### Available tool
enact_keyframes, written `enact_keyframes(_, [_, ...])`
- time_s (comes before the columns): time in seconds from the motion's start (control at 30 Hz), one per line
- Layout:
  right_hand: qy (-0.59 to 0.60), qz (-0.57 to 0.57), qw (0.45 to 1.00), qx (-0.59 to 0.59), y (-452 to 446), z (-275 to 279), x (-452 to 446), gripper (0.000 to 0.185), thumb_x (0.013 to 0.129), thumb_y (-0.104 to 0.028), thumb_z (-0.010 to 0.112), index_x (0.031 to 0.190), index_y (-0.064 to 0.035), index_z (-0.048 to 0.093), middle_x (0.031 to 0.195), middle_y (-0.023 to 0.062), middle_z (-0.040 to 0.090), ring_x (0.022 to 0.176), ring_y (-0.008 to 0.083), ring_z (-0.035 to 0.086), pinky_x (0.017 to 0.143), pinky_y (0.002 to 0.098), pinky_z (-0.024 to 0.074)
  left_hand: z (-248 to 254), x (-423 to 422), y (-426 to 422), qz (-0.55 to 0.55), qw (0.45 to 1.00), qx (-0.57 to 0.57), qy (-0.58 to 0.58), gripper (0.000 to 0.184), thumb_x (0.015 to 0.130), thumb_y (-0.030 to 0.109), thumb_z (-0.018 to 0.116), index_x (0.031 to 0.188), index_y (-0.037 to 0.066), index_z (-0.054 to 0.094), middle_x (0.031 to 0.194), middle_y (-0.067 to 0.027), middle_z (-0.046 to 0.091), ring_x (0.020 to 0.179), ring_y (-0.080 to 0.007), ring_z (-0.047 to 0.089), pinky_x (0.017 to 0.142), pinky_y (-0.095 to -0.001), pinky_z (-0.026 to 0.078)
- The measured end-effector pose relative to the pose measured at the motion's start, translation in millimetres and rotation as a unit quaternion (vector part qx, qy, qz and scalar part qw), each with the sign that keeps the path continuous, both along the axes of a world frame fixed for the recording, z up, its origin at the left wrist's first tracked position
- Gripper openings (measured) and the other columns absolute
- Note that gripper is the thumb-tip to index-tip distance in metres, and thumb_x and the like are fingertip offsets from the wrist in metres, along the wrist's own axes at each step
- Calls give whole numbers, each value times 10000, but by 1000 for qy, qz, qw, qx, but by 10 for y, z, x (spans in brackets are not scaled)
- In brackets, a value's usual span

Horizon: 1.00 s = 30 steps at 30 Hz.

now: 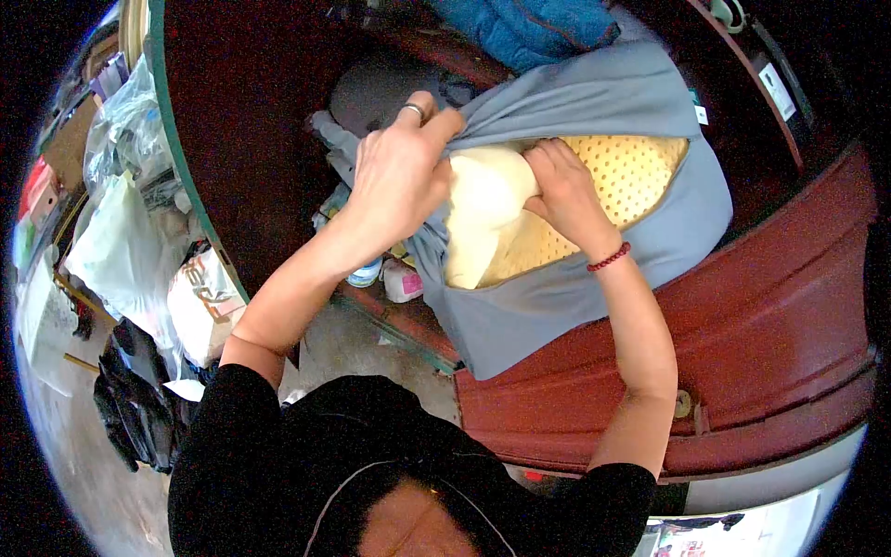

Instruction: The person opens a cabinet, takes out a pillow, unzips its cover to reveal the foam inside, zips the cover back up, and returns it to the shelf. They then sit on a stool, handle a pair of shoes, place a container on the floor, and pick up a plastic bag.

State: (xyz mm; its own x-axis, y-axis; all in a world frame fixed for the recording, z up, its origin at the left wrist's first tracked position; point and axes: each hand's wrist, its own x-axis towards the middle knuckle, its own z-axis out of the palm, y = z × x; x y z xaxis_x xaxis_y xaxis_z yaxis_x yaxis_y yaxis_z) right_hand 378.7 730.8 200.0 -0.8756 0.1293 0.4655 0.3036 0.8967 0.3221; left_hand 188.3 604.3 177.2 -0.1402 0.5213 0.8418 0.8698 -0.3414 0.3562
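A grey fabric cover (594, 88) gapes open in front of me, with a cream latex pillow (636, 176) full of small holes inside it. My left hand (404, 172), a ring on one finger, is closed on the cover's edge at the left end of the opening. Inside the opening, my right hand (568, 190) grips a smooth, folded-over part of the pillow; some of its fingertips are hidden behind the foam. A red beaded bracelet (609, 257) circles the right wrist.
Around the cover is a dark red cabinet (241, 121) with an open door panel (742, 343). Blue padded fabric (529, 32) lies at the back. Small containers (402, 280) sit below my left hand. Plastic bags (125, 232) and a black bag (139, 399) crowd the left side.
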Motion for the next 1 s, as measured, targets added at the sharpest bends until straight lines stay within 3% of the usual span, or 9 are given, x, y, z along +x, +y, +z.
enact_keyframes(0.2, [18, 14, 1000, 2, -59, 61, 73, 456, 546, -129, 715, 892, -18, 440, 899, 146, 487, 899, 329, 468, 776, 394, 404, 76, 73, -59, 0, 999, 35, 41, 277, 628, 5, 536, 900, 56, 528, 866, -126, 507, 756, -338, 552, 610, -411, 460])
enact_keyframes(0.3, [25, 14, 1000, -8, -131, 125, 76, 434, 534, -56, 694, 874, -13, 428, 878, 140, 477, 879, 332, 460, 738, 382, 407, 130, 101, -114, 30, 997, -9, 75, 269, 640, 8, 535, 903, 65, 515, 867, -119, 501, 755, -337, 553, 612, -419, 463])
enact_keyframes(0.4, [23, 15, 1000, -2, -169, 155, 57, 440, 544, -71, 700, 890, -18, 433, 887, 142, 482, 893, 331, 465, 744, 383, 407, 105, 97, -143, 96, 989, -60, 95, 273, 641, 11, 536, 906, 61, 496, 890, -114, 499, 751, -331, 554, 627, -414, 468])
enact_keyframes(0.47, [26, 15, 1000, -5, -198, 157, 32, 443, 550, -79, 702, 899, -21, 437, 888, 142, 485, 895, 331, 470, 743, 385, 408, 41, 52, -160, 106, 982, -7, 158, 286, 637, 5, 525, 915, 53, 481, 913, -109, 497, 762, -323, 553, 644, -409, 468])
enact_keyframes(0.6, [25, 14, 1000, 10, -175, 132, -34, 447, 561, -112, 708, 910, -25, 442, 884, 143, 492, 890, 330, 486, 736, 393, 414, 22, 110, -176, 82, 985, 46, 143, 264, 621, 6, 526, 879, 49, 494, 884, -102, 501, 789, -306, 541, 639, -400, 463])
enact_keyframes(0.77, [26, 21, 999, 36, -290, 214, -54, 426, 567, -148, 704, 882, -25, 444, 876, 139, 497, 861, 327, 492, 715, 392, 419, 156, 113, -139, 85, 985, 66, 137, 199, 611, 28, 538, 807, 55, 516, 836, -98, 508, 773, -296, 517, 644, -397, 438])
enact_keyframes(0.83, [26, 34, 998, 37, -311, 215, -62, 418, 569, -156, 702, 872, -26, 445, 874, 137, 499, 854, 327, 492, 709, 391, 420, 195, 76, -69, 147, 967, 94, 188, 189, 594, 43, 544, 782, 56, 521, 815, -92, 513, 770, -286, 506, 670, -387, 409])
enact_keyframes(1.0, [15, 26, 999, 41, -231, 186, -95, 409, 582, -185, 697, 858, -17, 446, 860, 143, 499, 851, 327, 489, 710, 392, 422, 213, 116, -21, 94, 976, 78, 181, 212, 575, 46, 539, 786, 63, 531, 797, -78, 523, 768, -271, 507, 694, -381, 382])
